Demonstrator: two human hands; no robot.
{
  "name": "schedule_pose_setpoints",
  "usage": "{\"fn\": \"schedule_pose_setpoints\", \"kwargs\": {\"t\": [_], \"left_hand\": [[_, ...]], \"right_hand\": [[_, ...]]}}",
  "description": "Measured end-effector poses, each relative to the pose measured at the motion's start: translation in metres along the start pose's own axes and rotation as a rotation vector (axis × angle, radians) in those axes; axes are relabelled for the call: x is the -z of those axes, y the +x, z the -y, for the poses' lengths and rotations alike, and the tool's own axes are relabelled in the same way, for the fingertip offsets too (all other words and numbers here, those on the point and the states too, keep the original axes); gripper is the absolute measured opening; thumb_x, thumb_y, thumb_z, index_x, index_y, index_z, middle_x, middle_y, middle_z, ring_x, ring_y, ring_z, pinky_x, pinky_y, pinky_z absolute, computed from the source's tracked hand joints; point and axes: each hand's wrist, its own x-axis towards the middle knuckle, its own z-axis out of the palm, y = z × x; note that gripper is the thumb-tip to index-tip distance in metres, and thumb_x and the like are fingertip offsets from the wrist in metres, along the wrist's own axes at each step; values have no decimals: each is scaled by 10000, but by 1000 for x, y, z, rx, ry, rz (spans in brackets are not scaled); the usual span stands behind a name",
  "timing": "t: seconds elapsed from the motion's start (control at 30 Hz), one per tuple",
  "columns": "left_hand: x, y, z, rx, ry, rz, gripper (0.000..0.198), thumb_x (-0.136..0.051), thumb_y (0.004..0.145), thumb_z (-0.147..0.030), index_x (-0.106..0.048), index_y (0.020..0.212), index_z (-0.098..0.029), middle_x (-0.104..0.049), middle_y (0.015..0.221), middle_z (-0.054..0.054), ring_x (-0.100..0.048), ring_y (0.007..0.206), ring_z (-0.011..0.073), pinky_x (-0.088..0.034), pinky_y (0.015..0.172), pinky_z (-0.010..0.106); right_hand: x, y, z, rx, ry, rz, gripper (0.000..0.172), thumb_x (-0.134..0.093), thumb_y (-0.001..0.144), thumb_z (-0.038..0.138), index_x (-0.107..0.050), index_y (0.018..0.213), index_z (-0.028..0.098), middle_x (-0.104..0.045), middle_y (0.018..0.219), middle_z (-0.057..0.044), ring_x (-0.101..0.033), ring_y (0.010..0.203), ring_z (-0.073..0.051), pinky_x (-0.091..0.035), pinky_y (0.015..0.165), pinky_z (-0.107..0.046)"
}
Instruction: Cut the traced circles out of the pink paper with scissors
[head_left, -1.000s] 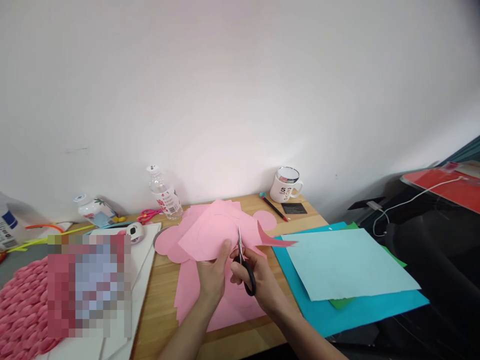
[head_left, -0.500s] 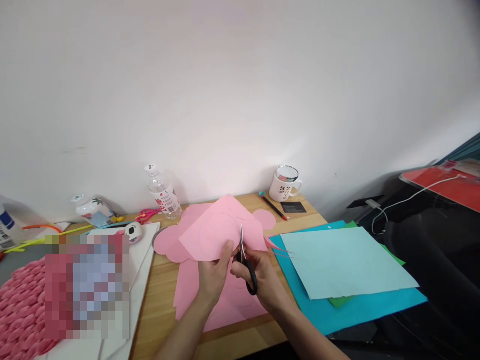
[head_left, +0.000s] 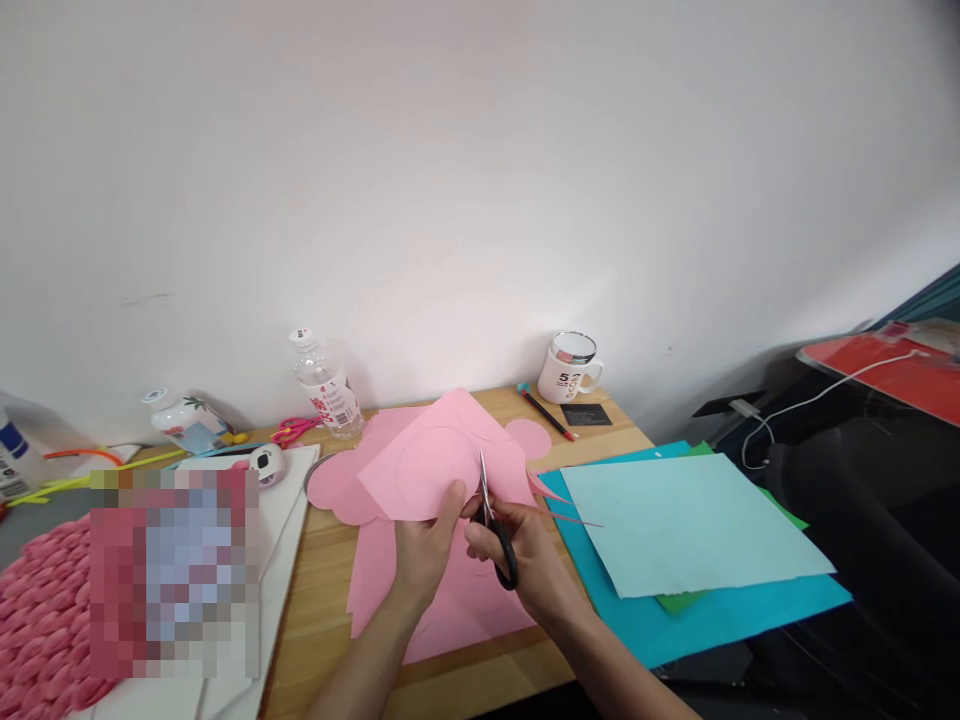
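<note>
Desk [head_left: 330,560] of pale wood carries stacked blue sheets [head_left: 690,520] to the right of the grip. Pink sheet [head_left: 435,460] stands lifted just beyond both hands, tilted, with a faint curve marked on it. Left hand [head_left: 424,560] pinches its near edge, thumb on top. The right hand [head_left: 525,560], touching the left, is closed through the handles of black scissors [head_left: 493,520]. Blades point away from the person, bitten into the sheet's right part. A thin pink strip [head_left: 559,493] trails rightward from the cut.
</note>
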Motion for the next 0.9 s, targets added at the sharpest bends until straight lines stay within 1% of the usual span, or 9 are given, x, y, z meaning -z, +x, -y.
{"fn": "schedule_pose_setpoints", "kwargs": {"t": [0.07,0.13,0.23,0.37,0.53,0.67,0.8,0.9], "left_hand": [[1,1,1,15,7,16,267,-767,576,-431,-674,619,-185,-671,544,45,-657,609,245,-548,520,329],[2,1,2,35,-6,38,253,-774,578,-418,-678,627,-189,-658,521,41,-658,613,252,-544,512,332],[4,1,3,54,-28,63,246,-781,576,-397,-693,668,-186,-677,557,46,-671,657,267,-553,553,349],[6,2,4,45,-28,44,238,-785,580,-372,-704,703,-185,-697,597,51,-681,705,274,-559,589,347],[5,3,3,23,6,70,257,-751,616,-398,-706,718,-167,-711,637,53,-671,655,248,-549,574,329],[5,3,2,28,10,57,291,-749,609,-417,-709,737,-159,-718,674,62,-671,667,246,-547,598,334],[5,4,3,13,25,60,282,-735,627,-430,-700,717,-165,-708,637,56,-667,643,241,-546,585,331],[5,5,5,-35,36,51,286,-718,652,-416,-699,775,-159,-740,753,68,-684,731,240,-556,665,329]], "right_hand": [[0,0,1,-4,17,-2,350,-760,600,466,-630,665,147,-488,520,19,-416,531,-115,-342,496,-240],[0,-1,2,-10,33,-6,371,-775,582,474,-635,685,146,-493,511,23,-424,522,-114,-355,499,-242],[1,-2,4,-28,47,-9,381,-788,559,477,-639,686,150,-498,502,28,-436,514,-113,-370,506,-244],[0,-2,5,-40,49,-7,362,-789,560,457,-649,687,148,-489,501,31,-433,512,-110,-381,517,-244],[0,-2,4,-61,41,-9,342,-775,573,445,-649,675,144,-464,482,37,-424,507,-105,-372,514,-238],[0,-3,3,-57,44,-19,328,-762,585,434,-624,656,145,-472,484,37,-418,500,-99,-356,505,-236],[0,-3,2,-50,42,-15,315,-755,594,417,-599,652,149,-468,481,38,-414,500,-100,-343,504,-238],[0,-2,0,-36,18,-12,314,-723,623,430,-579,615,151,-456,475,34,-406,499,-102,-334,499,-242]]}}
